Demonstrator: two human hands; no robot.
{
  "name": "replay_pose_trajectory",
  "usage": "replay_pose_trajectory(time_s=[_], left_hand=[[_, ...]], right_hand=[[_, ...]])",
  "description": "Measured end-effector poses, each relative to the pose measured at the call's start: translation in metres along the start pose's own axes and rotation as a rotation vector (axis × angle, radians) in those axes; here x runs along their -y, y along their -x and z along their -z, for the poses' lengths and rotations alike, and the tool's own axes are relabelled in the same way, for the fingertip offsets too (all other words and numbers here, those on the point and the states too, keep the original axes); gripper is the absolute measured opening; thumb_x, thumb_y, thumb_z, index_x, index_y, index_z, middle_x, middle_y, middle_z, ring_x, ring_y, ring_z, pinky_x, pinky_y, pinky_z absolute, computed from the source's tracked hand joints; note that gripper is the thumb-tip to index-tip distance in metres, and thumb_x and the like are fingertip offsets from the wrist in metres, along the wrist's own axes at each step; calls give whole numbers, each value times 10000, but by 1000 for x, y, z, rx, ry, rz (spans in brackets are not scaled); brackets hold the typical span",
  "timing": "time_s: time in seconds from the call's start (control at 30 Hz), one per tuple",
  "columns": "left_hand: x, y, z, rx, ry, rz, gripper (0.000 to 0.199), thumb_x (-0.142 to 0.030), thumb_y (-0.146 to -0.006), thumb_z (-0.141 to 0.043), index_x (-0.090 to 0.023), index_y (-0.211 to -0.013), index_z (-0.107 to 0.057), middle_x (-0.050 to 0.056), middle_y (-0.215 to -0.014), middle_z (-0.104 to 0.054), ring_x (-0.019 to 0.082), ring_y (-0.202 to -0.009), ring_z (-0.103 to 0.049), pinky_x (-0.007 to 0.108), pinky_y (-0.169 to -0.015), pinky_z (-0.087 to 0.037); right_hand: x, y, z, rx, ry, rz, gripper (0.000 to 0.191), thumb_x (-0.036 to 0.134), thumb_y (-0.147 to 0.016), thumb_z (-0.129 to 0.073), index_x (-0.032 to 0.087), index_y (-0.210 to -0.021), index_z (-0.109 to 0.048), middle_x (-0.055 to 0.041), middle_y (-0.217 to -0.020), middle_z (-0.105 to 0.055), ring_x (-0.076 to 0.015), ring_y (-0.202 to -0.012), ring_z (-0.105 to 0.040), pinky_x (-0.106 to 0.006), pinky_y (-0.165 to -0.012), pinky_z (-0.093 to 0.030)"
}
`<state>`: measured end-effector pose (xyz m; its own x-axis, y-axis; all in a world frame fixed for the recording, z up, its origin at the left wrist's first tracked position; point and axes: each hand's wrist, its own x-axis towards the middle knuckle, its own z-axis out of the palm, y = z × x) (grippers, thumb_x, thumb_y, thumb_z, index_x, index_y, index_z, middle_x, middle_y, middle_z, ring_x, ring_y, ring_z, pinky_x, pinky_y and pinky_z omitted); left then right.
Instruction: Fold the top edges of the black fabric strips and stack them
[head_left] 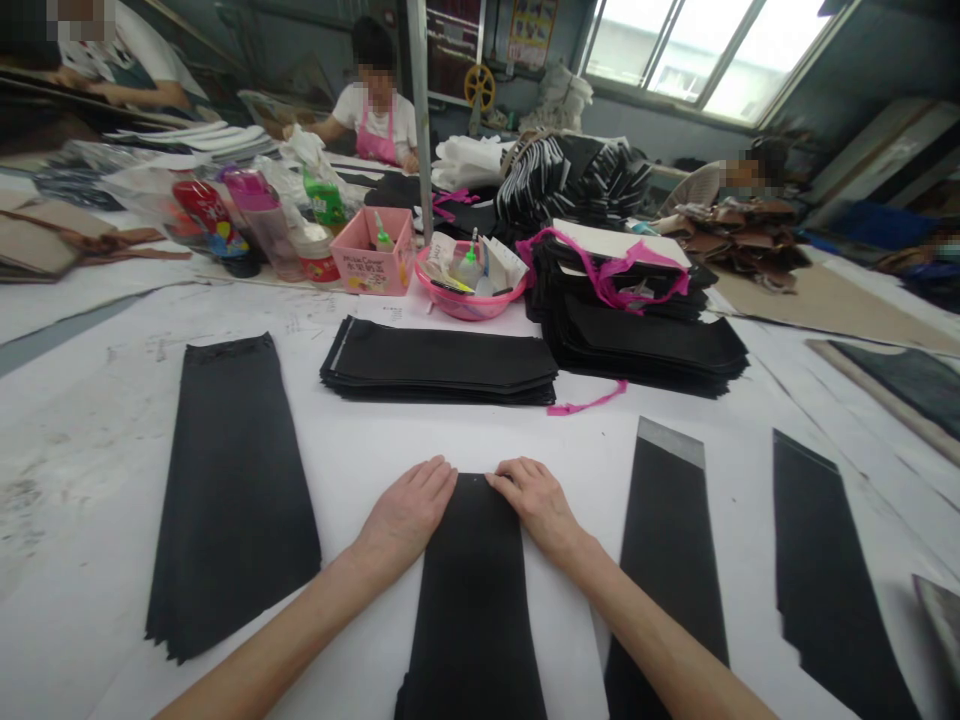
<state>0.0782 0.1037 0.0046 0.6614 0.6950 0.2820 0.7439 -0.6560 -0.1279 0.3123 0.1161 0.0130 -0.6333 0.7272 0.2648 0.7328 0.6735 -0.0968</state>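
Note:
A long black strip [476, 590] of sheet material lies lengthwise in front of me on the white tabletop. At its far left corner is my left hand [409, 512], fingers pressed together on the edge. My right hand [541, 508] pinches the far right corner, thumb and index finger at the edge. Right of it, partly under my forearm, lies another black strip [667, 530] with a grey band across its far end. A further black strip [825, 560] lies beyond that. To the left is a fanned stack of black pieces [232, 500].
Behind my hands sits a stack of black strips [442, 360], with a taller black stack [645, 340] and pink ties beside it. A pink basin [472, 300], a pink box [373, 255] and bottles stand further back. Co-workers [379, 125] sit across the room.

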Motion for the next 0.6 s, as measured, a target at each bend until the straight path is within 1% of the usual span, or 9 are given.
replay_pose_trajectory(time_s=[0.2, 0.37, 0.6], left_hand=[[-1, -3, 0, 49, -32, 8, 382, -42, -878, -400, -70, -1233, -540, 132, -1202, -594, 267, -1157, -536, 385, -993, -441], [-2, -7, 4, 108, -11, -9, 400, -87, -881, -436, -69, -1276, -499, 132, -1185, -583, 282, -1154, -512, 398, -988, -433], [-3, -5, 5, 95, -15, 15, 387, -78, -878, -437, -67, -1256, -521, 132, -1184, -580, 288, -1162, -503, 405, -982, -433]], right_hand=[[0, 1, -2, -3, 3, 6, 242, 153, -917, -519, 200, -1146, -582, -55, -1008, -604, -193, -944, -510, -331, -844, -436], [0, 0, -2, 2, 15, 13, 290, 145, -924, -498, 196, -1204, -553, -58, -1005, -599, -194, -932, -504, -331, -845, -437], [1, -1, 1, 2, 47, 16, 299, 141, -918, -504, 205, -1205, -560, -60, -986, -610, -200, -912, -512, -343, -835, -436]])
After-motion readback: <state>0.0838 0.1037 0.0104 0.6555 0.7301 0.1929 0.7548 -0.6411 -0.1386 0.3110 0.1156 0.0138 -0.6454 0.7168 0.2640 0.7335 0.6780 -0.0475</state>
